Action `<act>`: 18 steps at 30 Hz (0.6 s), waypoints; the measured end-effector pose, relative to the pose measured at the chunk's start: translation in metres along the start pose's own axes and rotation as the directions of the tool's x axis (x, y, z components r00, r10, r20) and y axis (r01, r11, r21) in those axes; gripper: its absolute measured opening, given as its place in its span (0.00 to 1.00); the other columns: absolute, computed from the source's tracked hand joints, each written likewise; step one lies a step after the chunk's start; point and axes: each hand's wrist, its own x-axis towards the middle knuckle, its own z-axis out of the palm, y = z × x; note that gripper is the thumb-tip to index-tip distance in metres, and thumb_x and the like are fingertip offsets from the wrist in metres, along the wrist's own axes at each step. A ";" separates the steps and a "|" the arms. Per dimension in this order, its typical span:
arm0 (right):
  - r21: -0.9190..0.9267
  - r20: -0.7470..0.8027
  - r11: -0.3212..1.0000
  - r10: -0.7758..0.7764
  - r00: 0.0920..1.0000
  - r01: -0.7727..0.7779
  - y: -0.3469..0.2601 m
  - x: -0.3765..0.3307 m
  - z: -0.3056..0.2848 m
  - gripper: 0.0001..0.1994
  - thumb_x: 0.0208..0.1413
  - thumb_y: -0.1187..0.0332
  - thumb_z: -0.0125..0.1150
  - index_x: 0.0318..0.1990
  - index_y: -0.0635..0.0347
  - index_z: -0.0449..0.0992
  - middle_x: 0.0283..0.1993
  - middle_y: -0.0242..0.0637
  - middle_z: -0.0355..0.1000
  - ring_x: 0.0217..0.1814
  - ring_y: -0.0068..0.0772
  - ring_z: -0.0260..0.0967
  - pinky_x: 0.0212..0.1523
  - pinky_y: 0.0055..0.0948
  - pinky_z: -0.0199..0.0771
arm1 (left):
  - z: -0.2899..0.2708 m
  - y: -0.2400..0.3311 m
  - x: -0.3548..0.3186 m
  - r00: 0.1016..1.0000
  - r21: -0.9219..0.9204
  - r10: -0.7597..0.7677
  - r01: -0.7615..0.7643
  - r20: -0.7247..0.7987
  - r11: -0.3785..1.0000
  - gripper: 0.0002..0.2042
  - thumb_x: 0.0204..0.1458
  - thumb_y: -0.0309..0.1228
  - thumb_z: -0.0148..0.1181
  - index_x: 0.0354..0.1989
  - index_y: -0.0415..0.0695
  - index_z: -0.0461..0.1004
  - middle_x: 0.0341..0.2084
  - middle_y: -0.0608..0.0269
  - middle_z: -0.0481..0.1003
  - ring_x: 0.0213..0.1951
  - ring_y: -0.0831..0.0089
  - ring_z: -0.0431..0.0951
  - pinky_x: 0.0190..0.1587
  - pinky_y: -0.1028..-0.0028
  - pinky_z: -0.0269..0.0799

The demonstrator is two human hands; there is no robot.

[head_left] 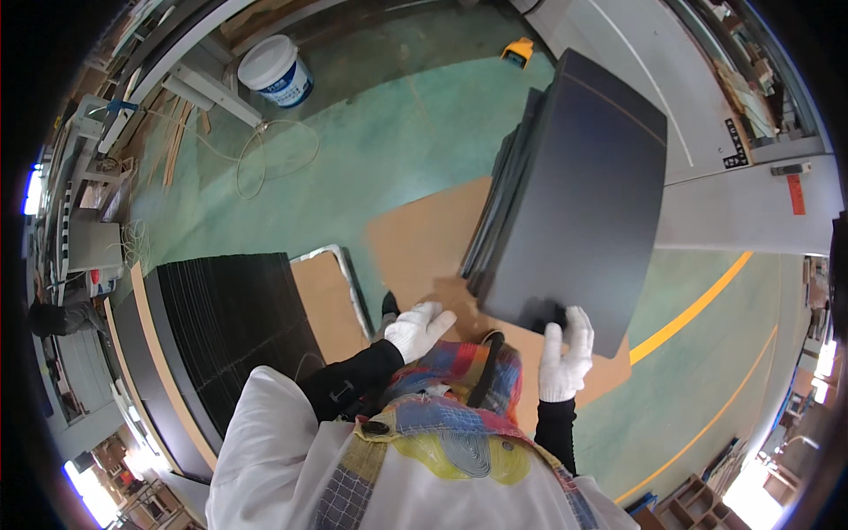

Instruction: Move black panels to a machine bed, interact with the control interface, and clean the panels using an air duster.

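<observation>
My left hand (420,331), in a white glove, is in front of my apron with its fingers out and the thumb apart. It holds nothing I can see. My right hand (565,353), also gloved in white, reaches up at the near edge of the top dark grey panel (592,177). Its fingers are stretched and the thumb stands apart; whether they touch the panel I cannot tell. A black smudge or reflection shows on the panel beside the fingertips. Under the top panel lie several more dark panels (503,194), their left edges unevenly stepped.
A brown cardboard sheet (424,225) lies beneath the stack. To the left, a row of black panels (238,309) is packed tightly beside a brown board (322,305). Farther off are a white bucket (269,66), a looped cord (252,168) and a yellow object (518,53). Another person (66,318) is far left.
</observation>
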 end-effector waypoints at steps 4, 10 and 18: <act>-0.156 0.065 0.975 -0.148 0.987 0.156 -0.041 0.008 0.050 0.22 0.52 0.70 0.62 0.56 0.62 0.69 0.62 0.54 0.62 0.64 0.56 0.59 0.62 0.45 0.63 | -0.040 -0.085 -0.017 0.987 0.023 -0.119 0.118 0.112 0.993 0.24 0.59 0.50 0.43 0.49 0.42 0.73 0.45 0.46 0.74 0.52 0.51 0.72 0.55 0.61 0.65; -0.560 0.011 0.813 -0.185 0.983 0.159 -0.017 0.048 0.110 0.31 0.56 0.59 0.59 0.64 0.60 0.59 0.69 0.53 0.53 0.72 0.57 0.47 0.69 0.48 0.50 | -0.131 -0.199 -0.049 0.925 -0.058 -0.342 0.337 -0.163 0.940 0.26 0.55 0.51 0.52 0.47 0.37 0.74 0.33 0.50 0.78 0.36 0.61 0.78 0.42 0.65 0.72; -0.666 0.029 0.743 -0.061 0.998 0.064 -0.030 0.056 0.133 0.33 0.54 0.57 0.60 0.65 0.61 0.57 0.69 0.56 0.52 0.72 0.59 0.45 0.70 0.49 0.47 | -0.168 -0.303 -0.053 0.791 -0.340 -0.541 0.445 -0.284 0.829 0.23 0.55 0.49 0.54 0.45 0.39 0.76 0.33 0.49 0.79 0.40 0.56 0.80 0.45 0.62 0.72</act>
